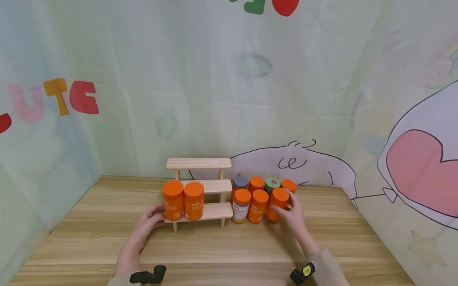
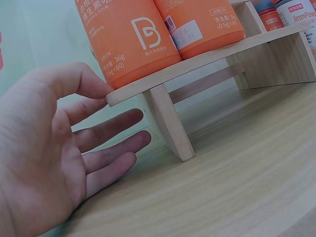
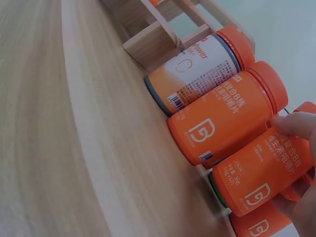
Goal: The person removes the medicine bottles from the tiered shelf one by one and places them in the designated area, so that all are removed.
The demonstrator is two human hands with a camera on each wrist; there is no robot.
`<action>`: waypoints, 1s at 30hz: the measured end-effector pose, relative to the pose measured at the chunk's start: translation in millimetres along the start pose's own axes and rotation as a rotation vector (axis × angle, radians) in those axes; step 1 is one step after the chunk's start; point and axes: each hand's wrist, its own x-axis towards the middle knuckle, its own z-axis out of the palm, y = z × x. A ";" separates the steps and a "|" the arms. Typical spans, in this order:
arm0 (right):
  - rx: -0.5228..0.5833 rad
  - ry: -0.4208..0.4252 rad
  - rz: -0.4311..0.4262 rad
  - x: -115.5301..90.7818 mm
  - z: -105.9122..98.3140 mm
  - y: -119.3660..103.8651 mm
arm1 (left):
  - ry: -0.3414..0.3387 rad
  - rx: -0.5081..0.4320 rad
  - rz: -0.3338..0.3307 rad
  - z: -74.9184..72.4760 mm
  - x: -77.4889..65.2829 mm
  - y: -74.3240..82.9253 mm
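1. Right hand (image 1: 295, 214): thumb and fingers clamped on an orange jar (image 1: 275, 202), front row's right end.
2. Left hand (image 1: 147, 221): thumb and forefinger pinching the left end of the wooden shelf (image 1: 216, 211).
3. Two jars (image 1: 173, 201) stand on its lowest board.
4. Other jars (image 1: 241, 206) crowd the table (image 1: 229, 246) beside it.

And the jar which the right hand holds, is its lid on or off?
On. The head view shows the orange lid covering the top of the jar; the right hand grips its side.
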 end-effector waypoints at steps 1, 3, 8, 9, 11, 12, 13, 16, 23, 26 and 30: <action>-0.010 0.001 0.000 -0.8 0.3 1.1 | 0.000 0.000 0.001 -0.1 -0.1 0.2; -0.021 0.002 -0.004 -1.9 1.3 2.7 | -0.001 0.000 0.002 -0.1 -0.1 0.5; -0.031 -0.005 -0.013 -2.8 3.5 5.5 | -0.004 -0.003 0.005 0.0 -0.2 0.6; -0.029 -0.011 -0.011 -2.7 3.6 5.9 | -0.004 -0.003 0.006 0.0 -0.2 0.6; -0.025 -0.021 -0.002 -2.2 3.7 6.4 | -0.001 -0.004 0.008 0.1 -0.4 0.3; -0.022 -0.027 0.007 -1.9 3.7 6.2 | 0.001 -0.003 0.008 0.2 -0.5 0.3; -0.024 -0.034 0.010 -1.9 3.6 5.9 | 0.002 -0.003 0.009 0.3 -0.7 0.3; -0.031 -0.045 0.022 -1.5 4.2 5.3 | 0.008 -0.002 0.013 0.5 -1.0 0.7; -0.074 -0.030 0.006 -1.5 7.7 12.0 | 0.013 0.003 0.018 0.4 -1.2 1.5; -0.075 -0.021 -0.002 -1.9 8.4 14.6 | 0.013 0.002 0.013 0.5 -1.3 1.4; -0.058 -0.024 0.018 -1.9 8.4 15.7 | 0.015 0.002 0.015 0.6 -1.4 1.4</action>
